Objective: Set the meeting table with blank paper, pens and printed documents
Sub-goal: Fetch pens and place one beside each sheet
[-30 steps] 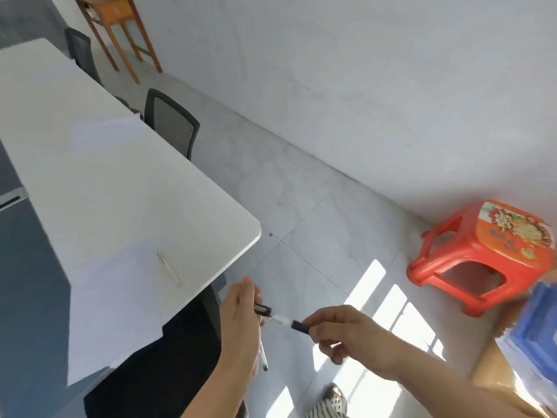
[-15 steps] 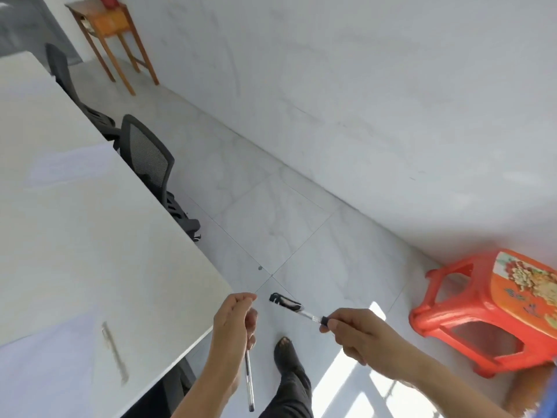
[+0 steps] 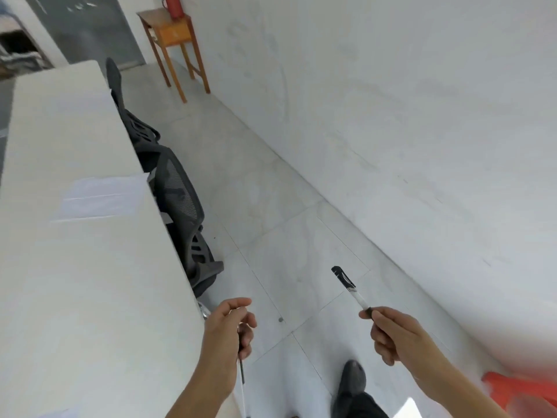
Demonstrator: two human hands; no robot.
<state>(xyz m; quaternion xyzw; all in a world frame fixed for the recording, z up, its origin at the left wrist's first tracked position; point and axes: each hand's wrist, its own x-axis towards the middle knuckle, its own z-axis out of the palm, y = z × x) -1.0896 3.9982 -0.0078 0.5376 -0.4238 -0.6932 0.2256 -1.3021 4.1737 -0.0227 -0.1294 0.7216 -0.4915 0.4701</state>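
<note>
Beside the meeting table point(image 3: 75, 282), near right edge: right hand point(image 3: 394, 336) pinches a black-capped pen point(image 3: 349, 286) by its near end; left hand point(image 3: 229, 330) grips a second pen point(image 3: 242, 372) hanging downward. Blank sheets point(image 3: 102, 197) lie farther along, left of a mesh chair point(image 3: 177, 203). Step judged: distributing pens. Next: lay one beside those sheets.

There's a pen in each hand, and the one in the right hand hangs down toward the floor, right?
Not quite. In the head view the capped pen in the right hand points up and away. The other pen, in the left hand, is the one hanging toward the floor. A pen in each hand is correct.
</note>
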